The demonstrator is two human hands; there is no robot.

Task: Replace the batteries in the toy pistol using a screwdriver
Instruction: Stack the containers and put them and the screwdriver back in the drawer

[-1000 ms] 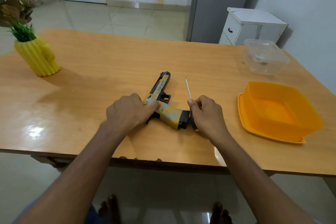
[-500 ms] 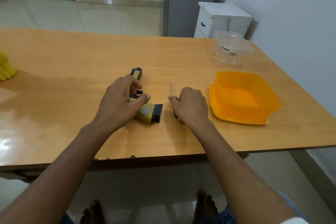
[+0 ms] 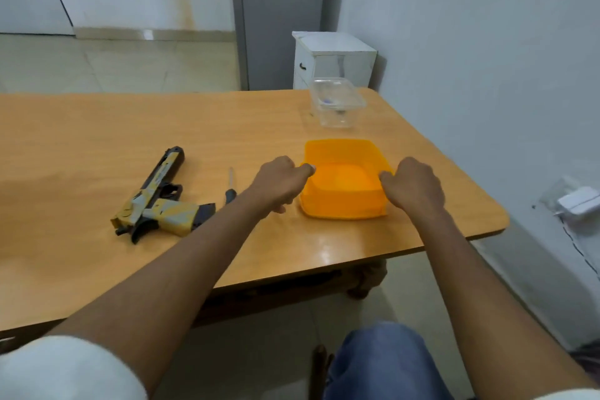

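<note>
Both hands grip the orange tub: left hand [image 3: 281, 183] pinching its left rim, right hand [image 3: 414, 187] curled on its right rim. Orange tub [image 3: 344, 201] sits near the desk's [image 3: 81, 127] right edge; pistol [image 3: 160, 201] and screwdriver [image 3: 231, 187] lie free toward the front edge. Step: probably fetching the tub; next, bring it nearer.

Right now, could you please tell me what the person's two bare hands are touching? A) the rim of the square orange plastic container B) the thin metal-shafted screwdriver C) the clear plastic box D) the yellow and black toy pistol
A: the left hand and right hand each grip an opposite side of the orange container's rim; the toy pistol and screwdriver lie untouched on the table.
</note>
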